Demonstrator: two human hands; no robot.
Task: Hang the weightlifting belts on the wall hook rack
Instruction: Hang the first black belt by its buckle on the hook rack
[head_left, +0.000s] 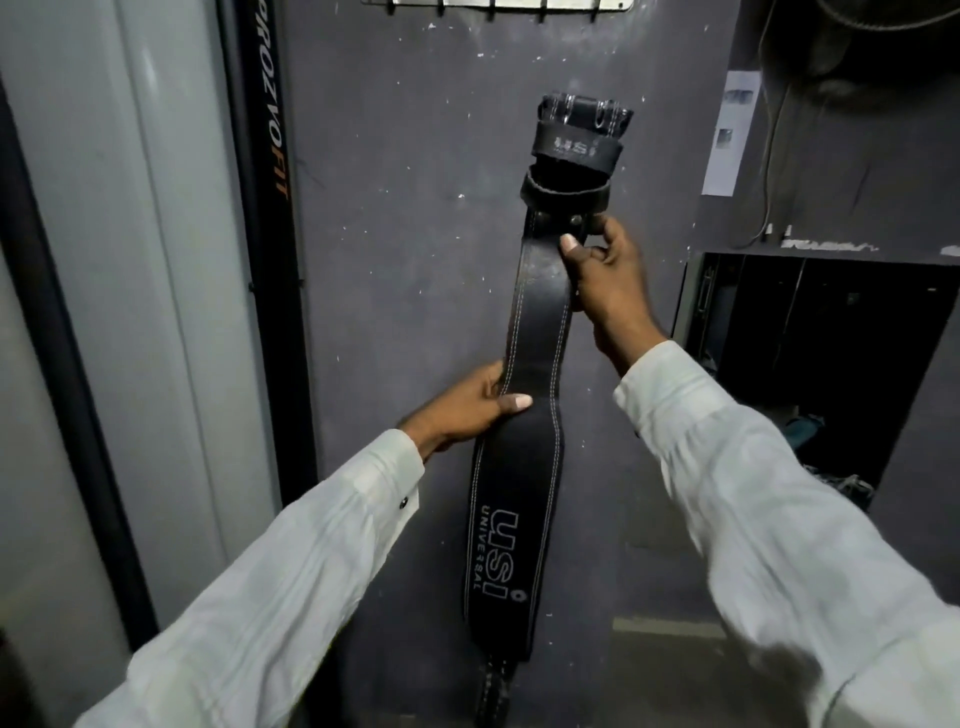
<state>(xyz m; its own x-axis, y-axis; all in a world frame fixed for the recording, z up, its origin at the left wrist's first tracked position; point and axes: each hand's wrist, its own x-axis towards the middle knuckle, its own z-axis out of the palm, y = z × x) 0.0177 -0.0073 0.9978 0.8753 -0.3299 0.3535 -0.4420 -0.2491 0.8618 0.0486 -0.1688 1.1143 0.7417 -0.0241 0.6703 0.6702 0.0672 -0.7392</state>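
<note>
A black leather weightlifting belt (535, 332) with white stitching and "USI UNIVERSAL" lettering is held upright in front of a dark grey wall. My right hand (605, 275) grips its narrow upper part just below the buckle and loops. My left hand (475, 405) holds the belt's left edge lower down, where it widens. The belt's tail hangs down out of view at the bottom. The wall hook rack (493, 5), a pale bar with several dark hooks, shows at the very top edge, well above the buckle.
A black upright marked "PROZYOFIT" (265, 208) and a pale grey panel (130, 260) stand to the left. At right is a dark open recess (810, 364) with items inside, and above it cables and a paper notice (730, 135) on the wall.
</note>
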